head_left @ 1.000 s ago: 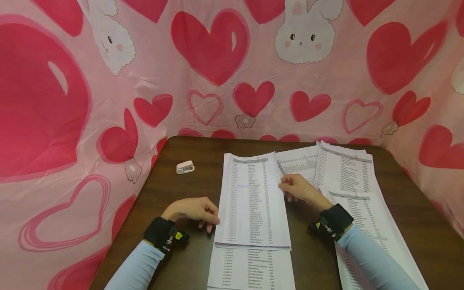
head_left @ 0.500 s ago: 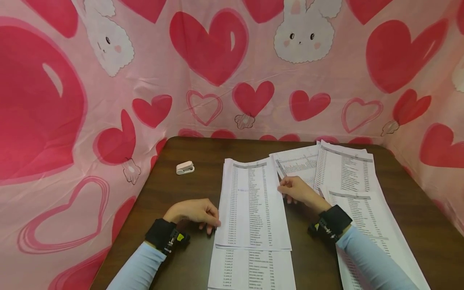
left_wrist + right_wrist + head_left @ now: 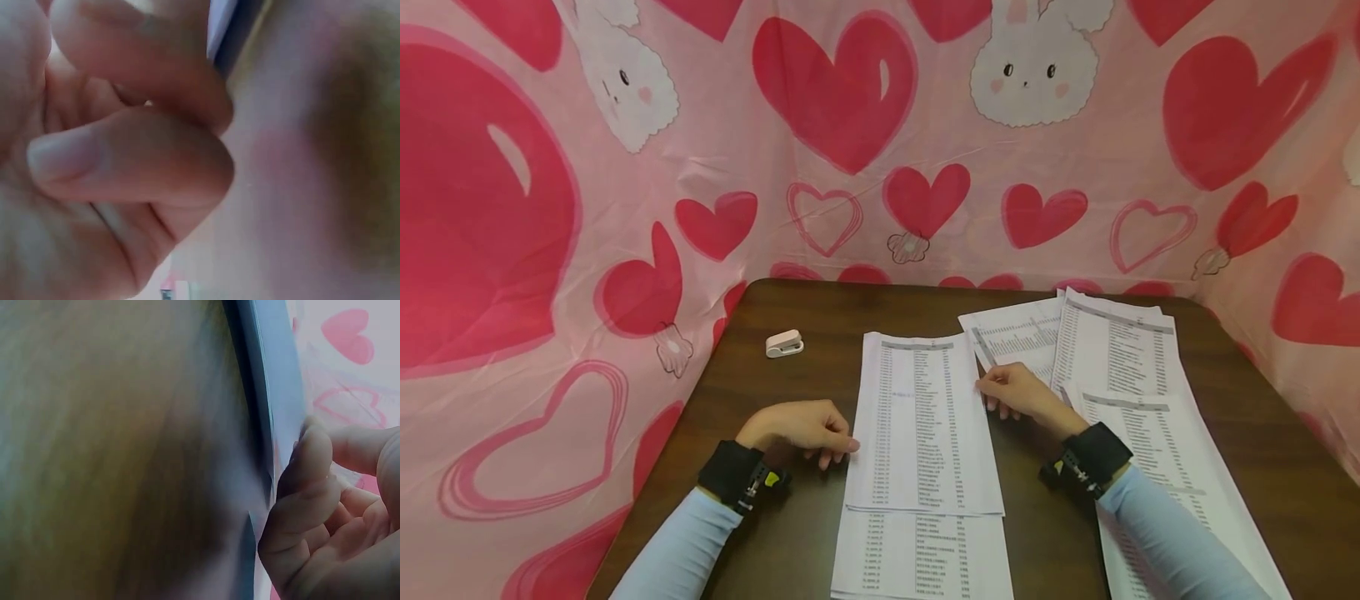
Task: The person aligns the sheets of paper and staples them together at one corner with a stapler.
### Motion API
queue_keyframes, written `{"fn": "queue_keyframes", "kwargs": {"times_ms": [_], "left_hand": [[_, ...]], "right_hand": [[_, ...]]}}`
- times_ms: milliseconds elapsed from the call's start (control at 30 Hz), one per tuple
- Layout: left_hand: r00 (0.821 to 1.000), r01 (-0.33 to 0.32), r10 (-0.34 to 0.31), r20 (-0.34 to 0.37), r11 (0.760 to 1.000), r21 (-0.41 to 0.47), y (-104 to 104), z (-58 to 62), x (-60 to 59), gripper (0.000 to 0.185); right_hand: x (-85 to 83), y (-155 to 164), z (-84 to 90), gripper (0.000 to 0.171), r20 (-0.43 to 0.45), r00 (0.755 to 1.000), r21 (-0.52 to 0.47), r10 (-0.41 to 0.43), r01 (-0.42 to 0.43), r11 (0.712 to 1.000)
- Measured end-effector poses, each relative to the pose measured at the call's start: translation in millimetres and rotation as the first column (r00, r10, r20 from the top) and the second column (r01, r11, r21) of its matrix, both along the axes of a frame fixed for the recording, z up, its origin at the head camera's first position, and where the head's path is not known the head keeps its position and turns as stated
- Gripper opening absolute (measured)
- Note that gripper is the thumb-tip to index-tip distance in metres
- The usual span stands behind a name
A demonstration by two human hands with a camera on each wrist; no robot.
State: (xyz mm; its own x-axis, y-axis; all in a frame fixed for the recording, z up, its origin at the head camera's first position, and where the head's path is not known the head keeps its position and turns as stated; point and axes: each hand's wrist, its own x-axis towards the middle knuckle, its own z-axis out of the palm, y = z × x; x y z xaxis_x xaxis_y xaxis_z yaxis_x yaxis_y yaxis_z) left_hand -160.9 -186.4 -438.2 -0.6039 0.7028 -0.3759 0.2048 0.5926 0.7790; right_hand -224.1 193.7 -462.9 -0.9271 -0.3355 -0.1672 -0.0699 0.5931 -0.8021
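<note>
Printed list sheets (image 3: pixel 917 433) lie in front of me, the upper ones overlapping a lower sheet (image 3: pixel 925 554) that sticks out at the near end. My left hand (image 3: pixel 805 429) pinches their left edge, thumb on top and the other fingers curled in below. On the opposite side my right hand (image 3: pixel 1018 392) pinches the right edge, higher up, between thumb and curled fingers. In the right wrist view, several paper edges (image 3: pixel 259 381) run up to the fingertips. The left wrist view shows the curled fingers (image 3: pixel 144 162) close up, with a sliver of paper above them.
A small pink-and-white stapler (image 3: pixel 785 343) sits at the back left of the dark wooden table (image 3: pixel 842 308). More printed sheets (image 3: pixel 1123 358) overlap along the right side, partly under my right forearm. A pink heart-patterned cloth (image 3: pixel 850 208) hangs behind the table.
The far edge of the upper sheets has come down toward me and they lie flatter. My left hand has shifted slightly away from me; the right hand has barely moved.
</note>
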Motion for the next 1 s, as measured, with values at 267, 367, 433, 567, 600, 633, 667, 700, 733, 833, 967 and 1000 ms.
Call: {"fn": "queue_keyframes", "kwargs": {"times_ms": [267,367,433,567,600,633,667,700,733,833,967,1000], "left_hand": [[0.985,-0.107,0.111,-0.130,0.993,0.041,9,15.8,-3.6,0.030],[0.974,-0.141,0.152,-0.170,0.987,0.074,16,23.2,-4.6,0.028],[0.966,-0.157,0.170,-0.194,0.984,0.080,23,28.2,-4.9,0.028],[0.957,-0.172,0.186,-0.221,0.982,0.082,36,37.8,-5.7,0.029],[0.956,-0.173,0.187,-0.226,0.981,0.084,39,40.1,-6.0,0.028],[0.955,-0.167,0.183,-0.235,0.982,0.088,42,41.4,-6.5,0.029],[0.954,-0.161,0.180,-0.239,0.982,0.096,44,42.8,-7.2,0.029],[0.954,-0.154,0.175,-0.242,0.983,0.103,47,43.8,-8.0,0.029],[0.954,-0.146,0.169,-0.250,0.983,0.108,50,44.7,-8.7,0.030],[0.951,-0.126,0.154,-0.267,0.985,0.119,59,45.8,-11.1,0.029],[0.951,-0.111,0.142,-0.275,0.986,0.124,75,46.0,-12.8,0.030],[0.951,-0.105,0.137,-0.276,0.987,0.125,79,45.9,-13.0,0.030]], "right_hand": [[-1.1,8,8.6,0.023,-0.011,1.000,0.004,-0.003,0.003,1.000],[-0.5,13,16.4,0.024,-0.028,1.000,-0.009,0.012,-0.012,1.000],[0.1,18,21.7,0.025,-0.037,0.999,-0.011,0.010,-0.010,1.000],[1.8,31,32.1,0.029,-0.057,0.998,0.013,0.002,-0.001,1.000],[2.3,35,34.7,0.030,-0.061,0.998,0.023,-0.005,0.006,1.000],[2.6,38,37.1,0.030,-0.062,0.998,0.034,-0.011,0.013,0.999],[3.0,41,39.7,0.031,-0.066,0.998,0.044,-0.016,0.019,0.999],[3.5,44,42.1,0.032,-0.064,0.998,0.052,-0.026,0.029,0.998],[3.9,47,44.1,0.033,-0.062,0.997,0.056,-0.036,0.039,0.998],[5.5,54,49.9,0.035,-0.061,0.997,0.054,-0.045,0.049,0.997],[7.7,62,54.8,0.037,-0.059,0.997,0.029,-0.050,0.051,0.998],[7.8,63,55.2,0.037,-0.059,0.997,0.026,-0.049,0.051,0.998]]}}
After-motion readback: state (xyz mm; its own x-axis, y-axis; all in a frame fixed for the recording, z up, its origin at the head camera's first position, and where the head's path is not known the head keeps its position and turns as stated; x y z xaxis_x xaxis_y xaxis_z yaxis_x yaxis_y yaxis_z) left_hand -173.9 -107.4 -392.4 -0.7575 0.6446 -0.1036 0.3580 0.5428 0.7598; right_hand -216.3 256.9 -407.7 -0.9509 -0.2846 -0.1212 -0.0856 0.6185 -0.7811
